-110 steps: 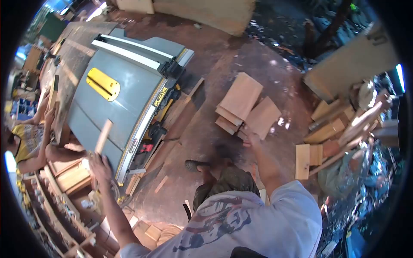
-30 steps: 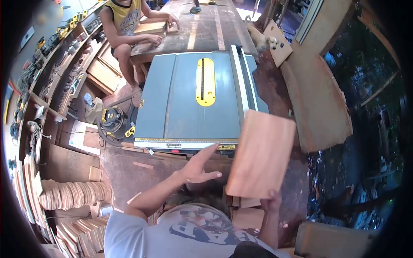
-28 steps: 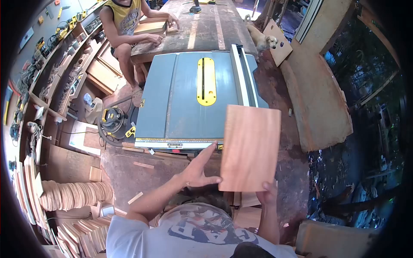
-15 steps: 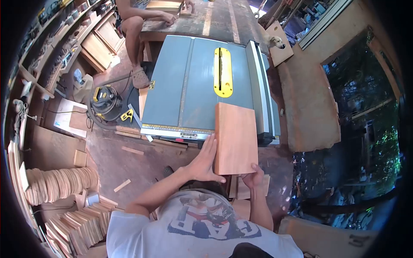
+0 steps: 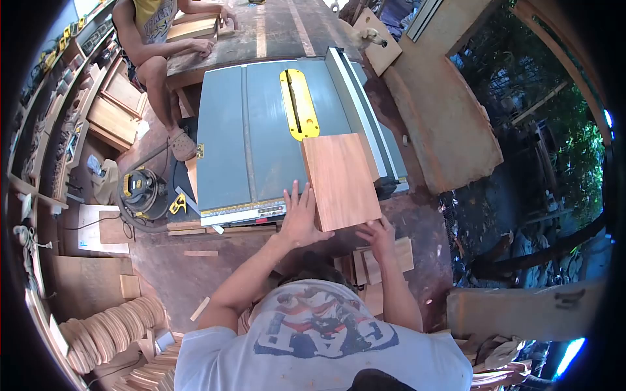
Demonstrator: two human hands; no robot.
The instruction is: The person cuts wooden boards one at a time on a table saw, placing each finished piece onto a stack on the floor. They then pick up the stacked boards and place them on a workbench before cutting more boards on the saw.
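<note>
A thick rectangular wooden board (image 5: 342, 182) lies on the grey table saw (image 5: 222, 137), close to the fence (image 5: 365, 117). Its far end reaches the yellow insert plate (image 5: 300, 104), and its near end hangs over the front edge. My left hand (image 5: 301, 218) is open along the board's left side, fingers stretched forward over the saw's front edge and thumb near the board's near corner. At the near right corner, my right hand (image 5: 379, 240) has bent fingers against the board's end. The underside of the board is hidden.
Across the saw, another person (image 5: 153, 49) sits at a wooden bench (image 5: 241, 39). A shop vacuum (image 5: 140, 192) stands left of the saw. Wooden pieces (image 5: 111, 332) are stacked at lower left, with offcuts (image 5: 201, 253) on the floor. A dog (image 5: 373, 37) is behind the fence.
The board has moved forward onto the saw, closer to the fence and the insert plate. My left fingers have spread, and my right hand has shifted to the board's near end. The view has turned.
</note>
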